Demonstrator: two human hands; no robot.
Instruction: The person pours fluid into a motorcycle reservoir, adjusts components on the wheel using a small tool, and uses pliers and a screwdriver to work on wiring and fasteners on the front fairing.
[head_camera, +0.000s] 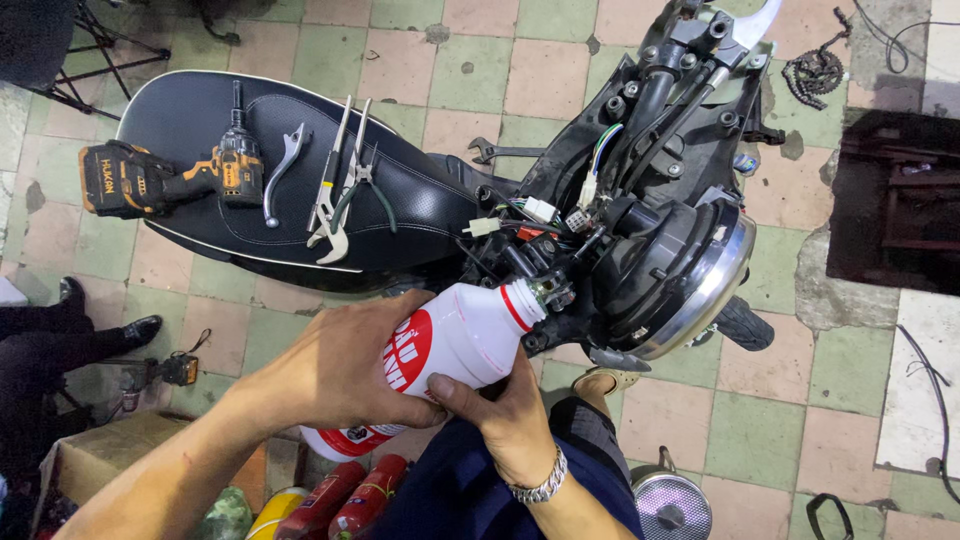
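Over the stripped scooter front (640, 230), the left hand (335, 375) and right hand (505, 415) are both gripping the white bottle (455, 345) tight — its open mouth is tipping onto a small metal part. Pouring looks barely begun — tools are lying unused on the black seat (200, 115).

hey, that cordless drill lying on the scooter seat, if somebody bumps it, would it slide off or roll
The cordless drill probably would not roll: it lies on its side, and its blocky battery end looks flat. It likely feels heavy at that end. The black seat looks smooth and curved, so a hard push might slide it towards the edge.
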